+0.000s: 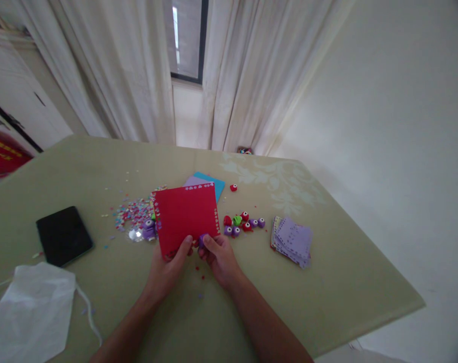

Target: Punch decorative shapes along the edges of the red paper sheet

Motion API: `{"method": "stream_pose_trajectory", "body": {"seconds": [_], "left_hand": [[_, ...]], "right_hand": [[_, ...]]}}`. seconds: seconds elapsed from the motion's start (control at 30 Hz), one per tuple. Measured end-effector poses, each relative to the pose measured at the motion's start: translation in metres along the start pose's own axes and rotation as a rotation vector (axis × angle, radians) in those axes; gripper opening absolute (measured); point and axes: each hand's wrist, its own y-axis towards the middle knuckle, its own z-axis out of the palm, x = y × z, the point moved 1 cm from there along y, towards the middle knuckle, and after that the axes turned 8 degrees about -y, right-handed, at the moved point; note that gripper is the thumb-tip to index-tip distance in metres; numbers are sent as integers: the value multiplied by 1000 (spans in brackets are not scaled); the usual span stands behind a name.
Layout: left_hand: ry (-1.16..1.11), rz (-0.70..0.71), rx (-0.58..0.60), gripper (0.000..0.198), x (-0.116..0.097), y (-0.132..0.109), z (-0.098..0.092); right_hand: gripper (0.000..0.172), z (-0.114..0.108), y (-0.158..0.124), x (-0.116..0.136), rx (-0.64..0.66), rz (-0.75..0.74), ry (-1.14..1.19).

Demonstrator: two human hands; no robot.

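Note:
My left hand (pixel 167 267) pinches the near edge of a red square sheet of paper (pixel 185 214), which has small punched holes along its top, left and right edges. My right hand (pixel 219 257) is closed round a small purple paper punch (pixel 202 240) set on the sheet's near edge. Tiny red paper bits (pixel 202 276) lie on the table just below my hands.
Several small punches (pixel 244 224) in red, green and purple lie right of the sheet, beside a stack of punched lilac papers (pixel 293 239). Blue and lilac sheets (pixel 210 181) lie behind. Confetti pile (pixel 134 214), black tablet (pixel 63 235) and white cloth bag (pixel 32 312) sit left on the green table (pixel 327 302).

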Motion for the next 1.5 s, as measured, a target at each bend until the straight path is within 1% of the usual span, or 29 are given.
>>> {"method": "stream_pose_trajectory", "body": {"seconds": [0.07,0.23,0.37,0.63,0.77,0.9,1.13,1.33,1.5], "left_hand": [[-4,7,-1,36,-1,1,0],[7,21,47,37,-1,2,-2],[14,38,41,35,-2,2,-2],[68,56,77,38,-6,2,-3],[85,76,80,37,-3,2,-4],[85,60,87,37,-1,2,-3],[82,64,64,35,-4,1,-2],[94,73,83,38,-3,2,-1],[92,73,71,37,-7,1,0]], "right_hand": [[53,0,0,0,-11,7,-3],[54,1,-1,0,5,12,4],[55,1,-3,2,-5,25,3],[59,0,-2,2,-21,21,-79],[61,1,-2,2,-22,20,-111],[63,1,-3,3,-21,14,-143],[63,0,-1,2,-24,8,-138],[63,-1,-2,1,-7,-4,-159],[61,-2,-2,-1,-9,-27,-169]]}}
